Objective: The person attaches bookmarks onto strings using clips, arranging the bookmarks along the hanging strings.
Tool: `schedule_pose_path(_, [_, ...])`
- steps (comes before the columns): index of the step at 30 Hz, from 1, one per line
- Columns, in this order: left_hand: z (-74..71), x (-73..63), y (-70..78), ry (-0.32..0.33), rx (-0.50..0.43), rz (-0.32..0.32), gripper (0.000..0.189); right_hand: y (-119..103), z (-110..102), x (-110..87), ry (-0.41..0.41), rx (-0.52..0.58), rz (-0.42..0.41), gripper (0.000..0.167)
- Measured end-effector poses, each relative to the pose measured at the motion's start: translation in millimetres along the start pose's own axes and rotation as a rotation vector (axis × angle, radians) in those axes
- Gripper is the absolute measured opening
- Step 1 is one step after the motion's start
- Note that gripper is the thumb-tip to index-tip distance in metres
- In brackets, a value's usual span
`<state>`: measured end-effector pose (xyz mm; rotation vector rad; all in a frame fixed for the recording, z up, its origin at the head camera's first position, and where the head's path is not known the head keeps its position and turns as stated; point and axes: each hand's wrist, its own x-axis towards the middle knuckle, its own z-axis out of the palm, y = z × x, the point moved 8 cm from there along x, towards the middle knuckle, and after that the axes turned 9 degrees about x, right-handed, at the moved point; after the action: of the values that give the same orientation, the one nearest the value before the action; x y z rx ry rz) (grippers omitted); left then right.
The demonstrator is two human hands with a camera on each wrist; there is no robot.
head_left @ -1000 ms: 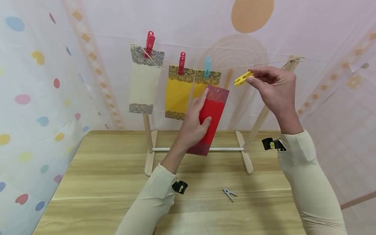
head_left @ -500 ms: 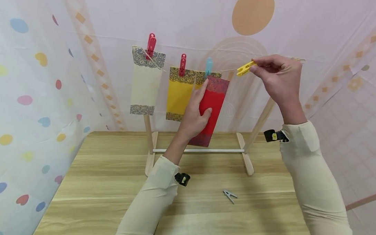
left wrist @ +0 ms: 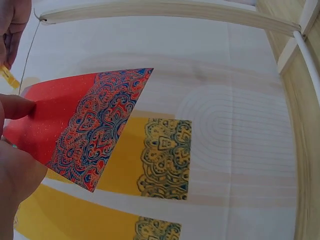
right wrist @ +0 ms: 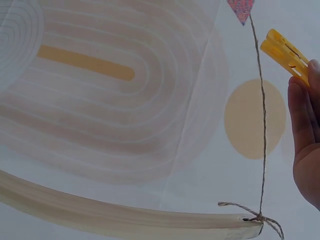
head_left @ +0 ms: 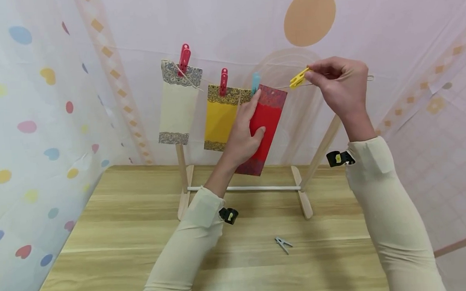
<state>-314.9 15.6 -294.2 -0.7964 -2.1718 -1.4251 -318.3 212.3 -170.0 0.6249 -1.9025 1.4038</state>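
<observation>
My left hand [head_left: 243, 138] holds a red envelope [head_left: 269, 118] with a patterned band at each end, its top edge close to the string [right wrist: 261, 125]. In the left wrist view the thumb and a finger pinch the red envelope [left wrist: 55, 115], one patterned end pointing right. Between right thumb and fingertips, my right hand [head_left: 340, 86] pinches a yellow clothespin [head_left: 299, 78] beside the string, right of the envelope's top corner. A blue clothespin [head_left: 255, 81] clips a yellow envelope, mostly hidden behind the red one. Left of it, a red clothespin [head_left: 224, 82] holds another yellow envelope [head_left: 219, 120].
A cream envelope [head_left: 178, 106] hangs at the left under a red clothespin [head_left: 184, 59]. The string is tied to a wooden post [head_left: 322, 153]; a white rod [head_left: 269, 188] joins the stand's feet. A grey clothespin [head_left: 283, 244] lies on the wooden table [head_left: 144, 247].
My left hand has raised the red envelope toward the string, covering more of the yellow one behind. My right hand has lifted the yellow clothespin to the string's height.
</observation>
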Motion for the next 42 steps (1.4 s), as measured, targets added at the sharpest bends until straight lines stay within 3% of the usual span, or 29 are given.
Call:
schedule_pose_path(7, [8.1,8.1,4.3,-0.017,-0.016,-0.006,0.08,-0.9,0.0,13.0,-0.042,-0.087,0.008,0.008])
schedule_pose_path(19, [21.5,12.0,7.2,-0.05,-0.028,-0.02,0.08,4.8,5.9,14.3,-0.112,-0.071,0.097,0.006])
schedule_pose_path(29, [28.9,14.7,9.4,-0.067,-0.04,-0.02,0.081,9.3,11.0,16.9,-0.176,-0.065,0.123,0.01])
schedule_pose_path(42, [42.3,19.3,14.2,-0.082,-0.077,-0.006,0.08,13.8,5.2,19.9,-0.244,-0.034,0.183,0.009])
